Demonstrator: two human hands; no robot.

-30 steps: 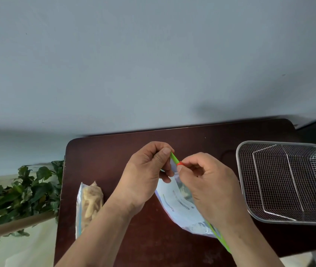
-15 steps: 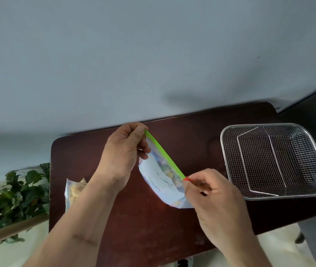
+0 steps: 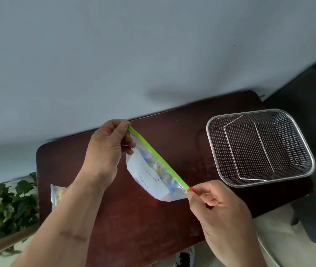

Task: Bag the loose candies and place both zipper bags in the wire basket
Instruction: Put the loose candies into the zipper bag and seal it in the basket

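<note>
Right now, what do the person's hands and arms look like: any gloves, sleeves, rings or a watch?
Both are bare. The left hand and right hand wear no gloves, and no rings show on the visible fingers. Both forearms are uncovered to the picture's edge: no sleeves, watch or bracelet. A faint line crosses the left forearm.

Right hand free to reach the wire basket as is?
Probably not yet: the right hand is pinching the red slider of the zipper bag. The path to the wire basket looks unobstructed.
</note>
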